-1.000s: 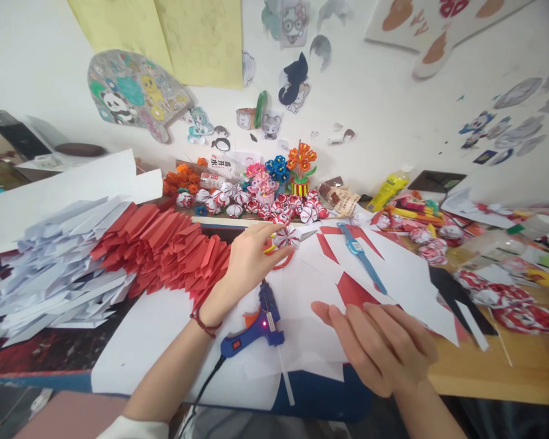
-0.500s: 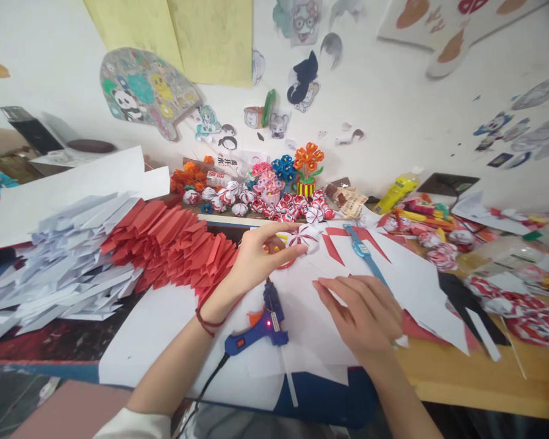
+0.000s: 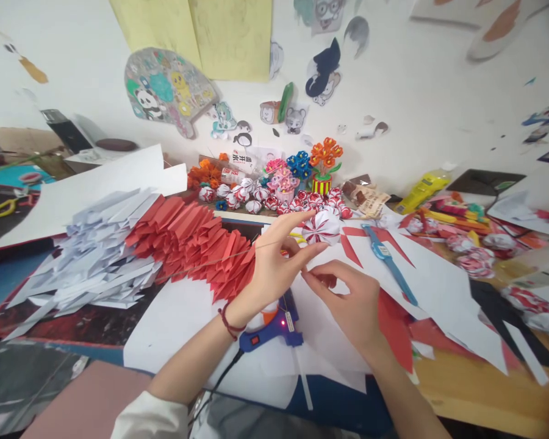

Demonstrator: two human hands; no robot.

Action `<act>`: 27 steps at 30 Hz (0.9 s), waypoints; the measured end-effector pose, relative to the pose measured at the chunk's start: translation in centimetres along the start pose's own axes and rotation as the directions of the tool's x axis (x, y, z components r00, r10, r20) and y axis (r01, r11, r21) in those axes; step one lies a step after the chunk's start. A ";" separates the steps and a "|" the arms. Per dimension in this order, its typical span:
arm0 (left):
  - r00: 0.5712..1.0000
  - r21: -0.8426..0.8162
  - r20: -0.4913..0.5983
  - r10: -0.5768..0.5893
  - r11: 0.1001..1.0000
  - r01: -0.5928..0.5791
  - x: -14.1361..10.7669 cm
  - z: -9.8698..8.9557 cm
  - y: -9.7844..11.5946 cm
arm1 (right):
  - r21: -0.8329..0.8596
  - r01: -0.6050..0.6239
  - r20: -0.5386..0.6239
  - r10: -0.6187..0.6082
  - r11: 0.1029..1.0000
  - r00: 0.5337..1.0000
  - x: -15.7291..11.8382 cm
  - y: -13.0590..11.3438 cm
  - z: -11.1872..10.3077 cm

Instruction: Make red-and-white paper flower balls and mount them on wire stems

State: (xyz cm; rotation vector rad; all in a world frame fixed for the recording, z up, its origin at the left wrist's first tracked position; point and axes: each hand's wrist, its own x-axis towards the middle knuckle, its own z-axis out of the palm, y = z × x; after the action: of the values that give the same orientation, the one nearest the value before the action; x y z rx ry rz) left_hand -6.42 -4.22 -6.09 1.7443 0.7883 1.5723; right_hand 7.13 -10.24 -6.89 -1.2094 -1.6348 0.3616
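Near the centre of the frame, the left hand [image 3: 274, 262] pinches a striped paper flower [image 3: 321, 228], whose folds could crush under excess finger pressure; the right hand [image 3: 354, 299] closes its fingertips, contents indiscernible.

- Bright, soft, fairly even indoor light; the pale wall [image 3: 407, 79] looks washed out.
- Faint, soft-edged shadows behind objects along the wall; deeper shade under the wooden tabletop [image 3: 476, 390].
- A small red light glows on the blue glue gun [image 3: 274, 332].
- Left hand [image 3: 279, 259] and right hand [image 3: 350, 299] slightly soft.
- Wide-angle view, stretched and smeared towards the side edges.
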 end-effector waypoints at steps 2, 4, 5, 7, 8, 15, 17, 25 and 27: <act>1.000 0.027 -0.015 0.016 1.000 -0.016 0.0 0.0 -0.1 | 0.008 -0.006 0.006 0.006 1.000 1.000 0.1 0.0 0.1; 0.999 0.071 -0.021 0.041 0.997 -0.039 -0.1 0.0 -0.1 | 0.009 -0.004 0.007 0.004 1.000 1.000 0.0 -0.1 0.2; 0.998 0.088 -0.020 0.055 0.995 -0.053 -0.1 0.1 -0.1 | 0.007 -0.002 0.008 0.002 1.000 1.000 0.0 -0.1 0.3; 0.997 0.109 -0.018 0.074 0.992 -0.071 -0.1 0.2 0.0 | 0.001 0.009 0.014 -0.009 1.000 1.000 -0.1 -0.1 0.3; 0.997 0.116 -0.022 0.077 0.991 -0.074 -0.2 0.2 0.0 | -0.003 0.016 0.020 -0.015 1.000 1.000 -0.1 -0.2 0.4; 0.997 0.158 -0.051 0.057 0.986 -0.048 -0.4 0.2 0.0 | -0.006 0.039 0.052 -0.039 0.999 0.998 0.0 -0.6 0.4; 0.998 0.154 -0.048 0.048 0.987 -0.040 -0.4 0.2 0.1 | -0.003 0.028 0.059 -0.028 1.000 0.998 0.0 -0.7 0.3; 0.999 0.121 -0.048 -0.005 0.993 0.011 -0.4 0.1 0.4 | 0.016 0.004 0.069 -0.005 1.000 0.998 0.0 -0.8 0.3; 0.999 0.113 -0.048 -0.009 0.993 0.014 -0.5 0.1 0.3 | 0.016 0.002 0.073 -0.003 1.000 0.997 0.0 -0.8 0.3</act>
State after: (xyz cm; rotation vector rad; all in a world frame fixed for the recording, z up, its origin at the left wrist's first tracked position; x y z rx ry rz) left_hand -6.33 -4.79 -6.10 1.7850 0.9253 1.5939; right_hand 6.43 -10.54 -6.42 -1.1940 -1.6929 0.4210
